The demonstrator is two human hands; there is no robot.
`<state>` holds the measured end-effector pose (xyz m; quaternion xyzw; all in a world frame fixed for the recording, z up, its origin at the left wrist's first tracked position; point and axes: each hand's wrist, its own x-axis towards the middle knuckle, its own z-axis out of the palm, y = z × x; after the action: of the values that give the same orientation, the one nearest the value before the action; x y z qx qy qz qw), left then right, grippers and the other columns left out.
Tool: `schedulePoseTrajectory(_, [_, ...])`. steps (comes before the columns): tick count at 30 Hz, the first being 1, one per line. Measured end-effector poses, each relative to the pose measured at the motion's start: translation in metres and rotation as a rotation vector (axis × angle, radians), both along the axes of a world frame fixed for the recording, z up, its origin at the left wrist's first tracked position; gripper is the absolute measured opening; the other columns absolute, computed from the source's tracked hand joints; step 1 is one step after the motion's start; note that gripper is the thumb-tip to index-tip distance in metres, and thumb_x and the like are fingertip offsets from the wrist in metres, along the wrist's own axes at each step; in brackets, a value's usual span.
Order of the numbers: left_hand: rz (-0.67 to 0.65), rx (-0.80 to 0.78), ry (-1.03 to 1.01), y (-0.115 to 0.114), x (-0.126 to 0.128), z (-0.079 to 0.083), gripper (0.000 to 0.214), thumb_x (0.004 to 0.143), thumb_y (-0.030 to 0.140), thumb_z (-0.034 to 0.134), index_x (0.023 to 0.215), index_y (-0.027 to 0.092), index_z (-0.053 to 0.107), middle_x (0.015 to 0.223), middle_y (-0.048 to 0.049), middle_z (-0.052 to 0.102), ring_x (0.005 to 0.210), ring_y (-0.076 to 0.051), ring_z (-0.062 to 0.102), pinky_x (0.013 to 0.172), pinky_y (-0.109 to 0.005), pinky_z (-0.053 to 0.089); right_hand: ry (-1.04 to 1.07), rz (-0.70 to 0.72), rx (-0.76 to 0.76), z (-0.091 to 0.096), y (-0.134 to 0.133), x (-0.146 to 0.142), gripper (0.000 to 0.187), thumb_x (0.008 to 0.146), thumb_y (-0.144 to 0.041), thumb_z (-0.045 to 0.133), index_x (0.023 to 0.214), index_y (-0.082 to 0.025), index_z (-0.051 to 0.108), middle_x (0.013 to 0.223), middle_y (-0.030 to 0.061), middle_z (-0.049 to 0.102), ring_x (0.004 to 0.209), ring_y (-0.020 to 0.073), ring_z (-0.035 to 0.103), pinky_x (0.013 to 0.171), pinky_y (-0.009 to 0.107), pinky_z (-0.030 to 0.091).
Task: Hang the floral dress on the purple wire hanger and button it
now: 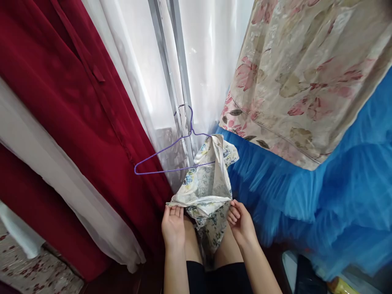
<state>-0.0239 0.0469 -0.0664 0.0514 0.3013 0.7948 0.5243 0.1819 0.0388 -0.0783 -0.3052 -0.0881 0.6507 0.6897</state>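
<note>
A white floral garment (206, 179) with blue and yellow flowers hangs by one shoulder from a purple hanger (159, 152). The hanger's left arm is bare, and its right arm runs into the garment. My left hand (174, 224) is closed on the garment's left edge, pinching the cloth between thumb and fingers. On the opposite side my right hand (240, 218) pinches the other edge. Between my hands the edge is stretched nearly level, with the inside of the cloth showing above it. The lower part of the garment droops over my legs.
Grey metal uprights (180, 61) stand behind the hanger, before a white curtain (208, 53). Red curtains (92, 134) hang to the left. At right, a pink-flowered cloth (294, 85) hangs over blue ruffled tulle (294, 192). A yellow item (341, 285) lies at bottom right.
</note>
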Motion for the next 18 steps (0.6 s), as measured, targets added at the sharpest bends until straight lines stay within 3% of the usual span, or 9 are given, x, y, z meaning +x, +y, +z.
schedulePoseTrajectory(3, [-0.021,0.036,0.012,-0.005,0.017,0.007,0.012,0.093,0.022,0.062,0.083,0.016,0.065,0.085,-0.0047,0.066,0.087,-0.016,0.067,0.093,-0.032,0.054,0.036,-0.098,-0.059,-0.009,0.001,0.007,0.021,0.07,-0.03,0.078,0.073,-0.015,0.063,0.047,-0.0133,0.031,0.038,0.0027,0.026,0.036,0.015,0.025])
schedulePoseTrajectory(7, [-0.029,0.205,0.269,-0.015,0.037,0.025,0.021,0.079,0.031,0.082,0.086,0.015,0.071,0.088,-0.0042,0.067,0.088,-0.015,0.065,0.092,-0.027,0.051,-0.032,-0.233,-0.116,-0.021,0.001,0.016,0.017,0.073,-0.03,0.07,0.077,-0.018,0.06,0.049,-0.0119,0.036,0.039,0.0048,0.031,0.037,0.016,0.029])
schedulePoseTrajectory(12, [-0.211,0.274,0.491,-0.034,0.06,0.041,0.026,0.088,0.043,0.074,0.093,0.018,0.072,0.088,-0.0037,0.068,0.086,-0.015,0.064,0.085,-0.025,0.049,-0.129,-0.4,-0.089,-0.021,-0.01,0.028,0.017,0.074,-0.032,0.071,0.08,-0.021,0.059,0.058,-0.0074,0.051,0.049,0.0089,0.046,0.045,0.019,0.038])
schedulePoseTrajectory(15, [-0.334,0.264,0.713,-0.045,0.074,0.046,0.026,0.093,0.043,0.068,0.094,0.017,0.071,0.084,-0.0034,0.067,0.08,-0.015,0.06,0.075,-0.023,0.046,-0.376,-0.278,0.058,-0.004,-0.017,0.025,0.027,0.08,-0.046,0.074,0.083,-0.02,0.068,0.065,-0.002,0.062,0.059,0.0133,0.055,0.055,0.024,0.045])
schedulePoseTrajectory(18, [-0.429,0.29,0.896,-0.054,0.088,0.05,0.026,0.096,0.042,0.064,0.092,0.017,0.07,0.081,-0.0026,0.064,0.077,-0.014,0.057,0.072,-0.023,0.044,-0.617,-0.011,0.19,0.012,-0.02,0.016,0.058,0.086,-0.074,0.058,0.089,-0.019,0.076,0.087,0.0079,0.075,0.085,0.0243,0.068,0.076,0.034,0.054])
